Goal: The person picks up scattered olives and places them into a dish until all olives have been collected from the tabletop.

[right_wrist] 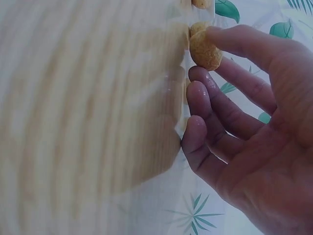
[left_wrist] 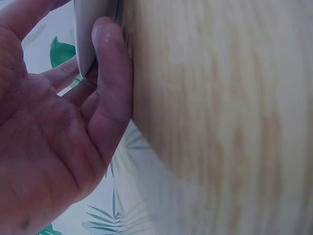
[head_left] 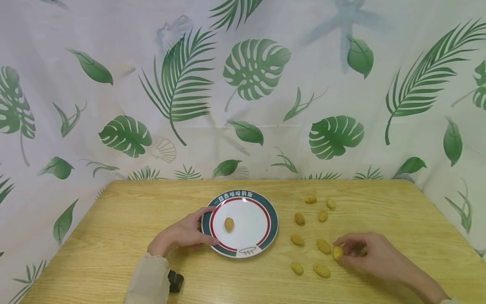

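My left hand [head_left: 186,230] grips the left rim of a round plate [head_left: 273,230], white with a dark green border and a red ring. In the left wrist view the fingers [left_wrist: 111,63] lie around the plate's edge [left_wrist: 87,34], close to the tabletop. One brown oval piece [head_left: 229,224] lies on the plate, left of its middle. My right hand [head_left: 370,255] pinches a small yellow oval piece [head_left: 338,253] between thumb and forefinger. The right wrist view shows that piece's rough, golden surface [right_wrist: 205,51]. Another oval piece [head_left: 323,246] lies right beside it.
Several more oval pieces, yellow to brown, lie in loose rows between the plate and my right hand, such as one at the back [head_left: 310,199] and one in front [head_left: 321,270]. A leaf-printed curtain [head_left: 265,139] hangs behind the wooden table [head_left: 125,219].
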The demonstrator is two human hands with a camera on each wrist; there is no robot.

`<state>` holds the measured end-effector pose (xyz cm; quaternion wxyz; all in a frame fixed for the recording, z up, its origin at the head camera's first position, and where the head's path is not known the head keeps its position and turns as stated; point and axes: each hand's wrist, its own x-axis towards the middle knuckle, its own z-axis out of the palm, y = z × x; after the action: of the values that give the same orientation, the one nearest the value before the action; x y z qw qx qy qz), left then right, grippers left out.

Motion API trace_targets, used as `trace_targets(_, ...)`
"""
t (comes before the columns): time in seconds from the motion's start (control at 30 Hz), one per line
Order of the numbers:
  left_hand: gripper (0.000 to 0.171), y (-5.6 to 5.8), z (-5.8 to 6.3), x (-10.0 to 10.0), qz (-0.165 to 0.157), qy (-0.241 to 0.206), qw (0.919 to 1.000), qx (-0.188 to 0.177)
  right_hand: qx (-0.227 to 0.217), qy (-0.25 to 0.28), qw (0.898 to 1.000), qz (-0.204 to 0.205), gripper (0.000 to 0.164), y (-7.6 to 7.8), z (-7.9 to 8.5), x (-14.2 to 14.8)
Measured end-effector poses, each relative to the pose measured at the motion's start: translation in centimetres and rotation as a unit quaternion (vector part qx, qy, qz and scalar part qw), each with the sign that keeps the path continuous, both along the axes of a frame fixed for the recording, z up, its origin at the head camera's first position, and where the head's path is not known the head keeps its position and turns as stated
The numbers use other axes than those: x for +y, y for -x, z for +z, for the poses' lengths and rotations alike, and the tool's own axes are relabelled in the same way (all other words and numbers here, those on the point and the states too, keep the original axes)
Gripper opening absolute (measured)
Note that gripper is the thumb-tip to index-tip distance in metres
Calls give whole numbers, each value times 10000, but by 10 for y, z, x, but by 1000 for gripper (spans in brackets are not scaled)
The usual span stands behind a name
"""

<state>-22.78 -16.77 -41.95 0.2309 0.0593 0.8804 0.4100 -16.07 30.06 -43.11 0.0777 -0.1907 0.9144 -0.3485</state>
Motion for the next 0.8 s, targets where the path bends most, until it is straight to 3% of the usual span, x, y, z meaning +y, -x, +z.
trace_targets(0.33,95,1,-1,-1,-54,-174,9998,52,903,255,9956,23,23,6,7,0)
trace_targets(0.6,95,0,1,0,-24,-92,10000,-2,912,443,9945,-242,26,9,20,-13)
trace_targets(0.8,93,0,0,-1,-21,-107,9999,-5,980,654,9929,-170,26,12,24,-26)
